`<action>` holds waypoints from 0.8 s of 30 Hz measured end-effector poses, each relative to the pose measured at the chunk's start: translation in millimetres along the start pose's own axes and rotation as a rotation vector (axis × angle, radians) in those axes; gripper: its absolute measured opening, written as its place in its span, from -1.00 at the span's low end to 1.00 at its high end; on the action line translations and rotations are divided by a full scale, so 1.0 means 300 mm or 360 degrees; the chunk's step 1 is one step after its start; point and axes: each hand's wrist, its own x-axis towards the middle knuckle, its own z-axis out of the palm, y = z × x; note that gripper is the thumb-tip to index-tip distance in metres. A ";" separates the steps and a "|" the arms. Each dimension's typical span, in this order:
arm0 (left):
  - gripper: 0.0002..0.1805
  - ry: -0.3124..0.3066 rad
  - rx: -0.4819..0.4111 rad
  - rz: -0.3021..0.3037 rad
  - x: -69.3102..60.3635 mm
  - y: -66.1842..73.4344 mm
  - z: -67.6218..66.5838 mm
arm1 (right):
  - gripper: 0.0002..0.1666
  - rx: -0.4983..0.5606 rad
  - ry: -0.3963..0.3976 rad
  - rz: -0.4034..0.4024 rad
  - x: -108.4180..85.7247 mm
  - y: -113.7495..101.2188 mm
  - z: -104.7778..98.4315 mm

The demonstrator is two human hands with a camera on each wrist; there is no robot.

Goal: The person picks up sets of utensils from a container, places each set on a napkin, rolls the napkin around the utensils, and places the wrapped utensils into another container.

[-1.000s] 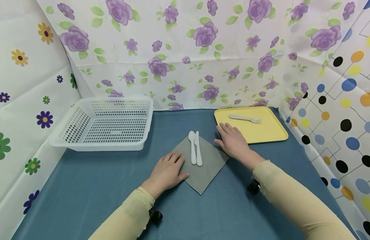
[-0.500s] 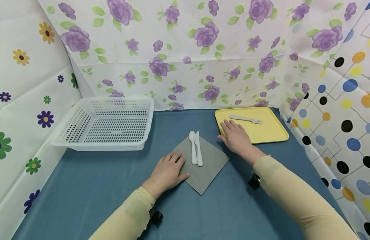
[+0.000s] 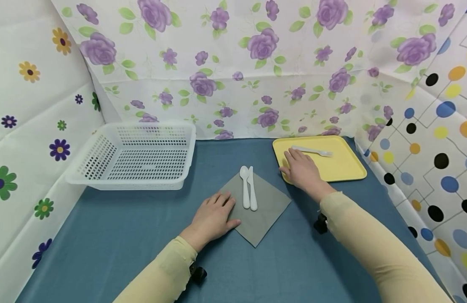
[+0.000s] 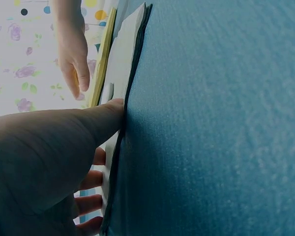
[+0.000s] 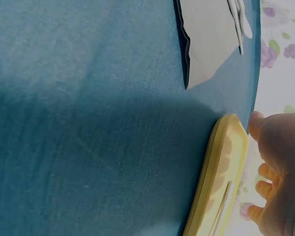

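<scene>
The left hand (image 3: 212, 216) rested, fingers extended, on the left corner of a square grey napkin (image 3: 265, 202); the right hand (image 3: 304, 172), fingers unclenched, hovered over a rectangular yellow tray (image 3: 348, 168), beside the slim white fork (image 3: 313, 150) near its back edge.

From the person's head, the widest view looks forward and down, floral backdrop (image 3: 233, 54) at twelve o'clock, basket (image 3: 134, 185) at nine. The left wrist view sits low and close behind the left hand (image 4: 44, 157), rolled sideways (the blue cloth (image 4: 216, 123) stands wall-like at three), while the right wrist view, likewise rolled, looks past the right hand (image 5: 282, 167) at four, cloth at nine. These two share the grey napkin (image 5: 206, 44), at eleven and one, and the yellow tray (image 5: 211, 162), at eleven and four.
</scene>
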 end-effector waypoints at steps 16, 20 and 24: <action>-0.25 -0.0038 -0.0028 -0.0024 -0.005 0.008 -0.007 | -0.17 0.0050 -0.0120 0.0102 0.048 0.009 0.005; -0.25 -0.0023 -0.0022 -0.0027 -0.003 0.005 -0.006 | -0.18 0.0056 -0.0121 0.0127 0.066 0.014 0.013; -0.24 -0.0021 -0.0014 -0.0023 0.000 0.001 0.000 | -0.22 0.0058 -0.0119 0.0161 0.079 0.025 0.019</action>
